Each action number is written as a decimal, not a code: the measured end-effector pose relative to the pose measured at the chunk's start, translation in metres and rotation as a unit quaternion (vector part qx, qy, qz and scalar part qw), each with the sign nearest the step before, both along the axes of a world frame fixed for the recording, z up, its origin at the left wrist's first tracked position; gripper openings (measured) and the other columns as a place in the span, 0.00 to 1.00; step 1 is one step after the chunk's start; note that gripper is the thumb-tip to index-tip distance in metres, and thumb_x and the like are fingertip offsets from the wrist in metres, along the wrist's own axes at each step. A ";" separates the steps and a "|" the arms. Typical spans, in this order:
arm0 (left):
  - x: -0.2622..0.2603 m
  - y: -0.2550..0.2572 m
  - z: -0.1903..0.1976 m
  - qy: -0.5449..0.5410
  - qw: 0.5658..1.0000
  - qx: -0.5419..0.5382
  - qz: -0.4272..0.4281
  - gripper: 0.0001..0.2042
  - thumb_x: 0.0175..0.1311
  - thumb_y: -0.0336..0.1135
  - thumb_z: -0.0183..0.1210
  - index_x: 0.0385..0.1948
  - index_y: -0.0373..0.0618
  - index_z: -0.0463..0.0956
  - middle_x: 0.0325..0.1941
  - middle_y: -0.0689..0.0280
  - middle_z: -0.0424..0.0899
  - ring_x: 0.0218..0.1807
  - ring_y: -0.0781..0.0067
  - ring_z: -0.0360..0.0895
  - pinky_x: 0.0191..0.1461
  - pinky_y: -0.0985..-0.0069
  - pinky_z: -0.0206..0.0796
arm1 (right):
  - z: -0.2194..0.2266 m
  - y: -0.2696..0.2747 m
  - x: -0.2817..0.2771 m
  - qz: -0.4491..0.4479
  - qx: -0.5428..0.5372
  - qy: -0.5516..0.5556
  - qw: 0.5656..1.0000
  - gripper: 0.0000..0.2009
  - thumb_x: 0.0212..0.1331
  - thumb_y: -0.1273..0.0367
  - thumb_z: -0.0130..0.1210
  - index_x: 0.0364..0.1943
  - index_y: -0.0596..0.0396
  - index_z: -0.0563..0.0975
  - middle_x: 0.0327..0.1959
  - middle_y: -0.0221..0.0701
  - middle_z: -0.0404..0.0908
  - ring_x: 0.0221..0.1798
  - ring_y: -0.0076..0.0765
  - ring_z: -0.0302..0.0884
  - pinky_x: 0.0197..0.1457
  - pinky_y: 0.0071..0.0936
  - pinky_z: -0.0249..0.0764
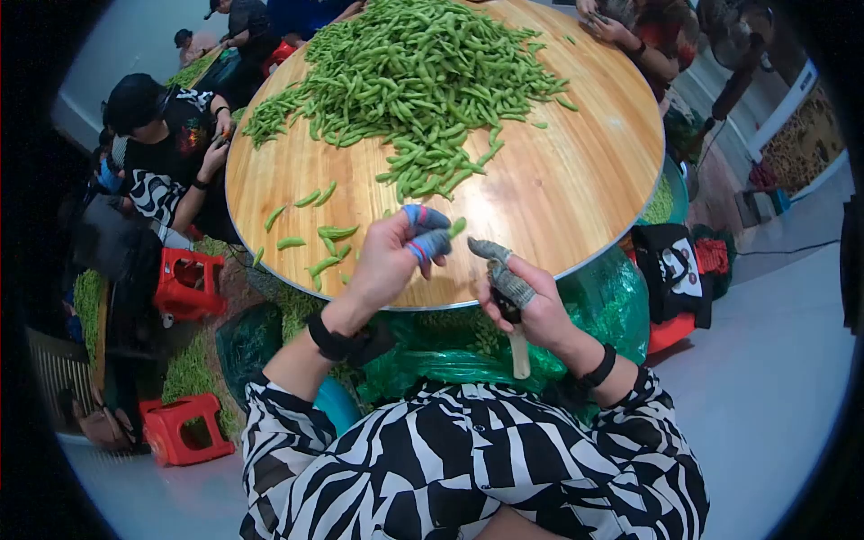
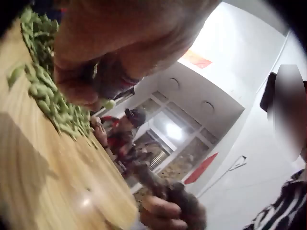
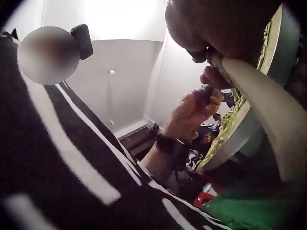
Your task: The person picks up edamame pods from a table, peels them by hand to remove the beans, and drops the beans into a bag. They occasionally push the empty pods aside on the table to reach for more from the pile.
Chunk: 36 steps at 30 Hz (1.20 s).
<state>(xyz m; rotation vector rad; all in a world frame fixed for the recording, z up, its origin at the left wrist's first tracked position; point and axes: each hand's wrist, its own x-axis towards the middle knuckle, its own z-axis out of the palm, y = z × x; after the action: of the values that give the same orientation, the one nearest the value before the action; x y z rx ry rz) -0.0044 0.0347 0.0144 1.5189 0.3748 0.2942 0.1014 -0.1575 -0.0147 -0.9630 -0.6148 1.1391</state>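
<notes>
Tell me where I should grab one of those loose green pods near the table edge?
Probably pinch a loose pod across its narrow middle, coming from above: it lies flat on the wooden table, apart from the big pile.

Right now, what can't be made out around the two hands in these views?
- Head view: the tool's working end is hidden inside the right hand.
- Left wrist view: the pod is mostly covered by the left hand's fingers.
- Right wrist view: the handle is blurred and runs off the edge.
</notes>
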 end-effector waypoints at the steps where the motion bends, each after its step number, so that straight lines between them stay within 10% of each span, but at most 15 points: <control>1: -0.001 -0.009 -0.001 -0.005 1.000 -0.004 -0.009 0.07 0.63 0.27 0.56 0.41 0.38 0.73 0.29 0.65 0.80 0.29 0.79 0.78 0.27 0.84 0.68 | 0.001 0.001 -0.001 -0.002 0.011 0.022 1.000 0.20 0.70 0.67 0.40 0.64 0.55 0.62 0.31 0.27 0.74 0.23 0.16 0.67 0.20 0.12 0.62; 11: -0.003 -0.033 -0.015 -0.059 0.997 -0.035 -0.018 0.10 0.60 0.25 0.58 0.39 0.42 0.67 0.32 0.64 0.80 0.32 0.78 0.77 0.33 0.82 0.69 | -0.011 0.001 -0.001 0.036 0.029 0.237 0.970 0.17 0.71 0.65 0.37 0.59 0.53 0.64 0.29 0.29 0.71 0.21 0.18 0.64 0.18 0.14 0.61; 25: -0.003 -0.043 -0.022 -0.101 0.995 -0.015 0.011 0.11 0.59 0.22 0.58 0.38 0.41 0.65 0.34 0.63 0.79 0.33 0.76 0.77 0.36 0.81 0.70 | 0.001 -0.001 -0.003 0.022 0.025 0.194 0.981 0.13 0.68 0.68 0.43 0.54 0.54 0.68 0.27 0.25 0.69 0.19 0.14 0.60 0.17 0.12 0.59; 34: -0.002 -0.030 -0.022 -0.073 0.922 -0.366 -0.101 0.09 0.60 0.21 0.55 0.37 0.43 0.65 0.34 0.65 0.79 0.31 0.78 0.76 0.30 0.80 0.69 | -0.009 -0.002 0.003 0.102 0.051 0.339 0.934 0.10 0.68 0.65 0.43 0.47 0.54 0.68 0.25 0.23 0.65 0.17 0.14 0.57 0.16 0.11 0.58; 36: 0.001 -0.035 -0.022 -0.075 0.984 -0.158 -0.040 0.08 0.58 0.22 0.57 0.35 0.43 0.68 0.32 0.62 0.78 0.28 0.74 0.76 0.27 0.80 0.67 | -0.010 -0.002 0.003 0.085 0.041 0.378 0.921 0.10 0.69 0.64 0.42 0.46 0.53 0.68 0.25 0.24 0.65 0.17 0.14 0.57 0.15 0.11 0.58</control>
<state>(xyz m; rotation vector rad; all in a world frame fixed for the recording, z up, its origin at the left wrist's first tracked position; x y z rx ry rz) -0.0038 -0.0003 -0.0072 1.1886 0.2278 0.2708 0.1042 -0.1596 -0.0251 -0.3372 -0.1081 1.5051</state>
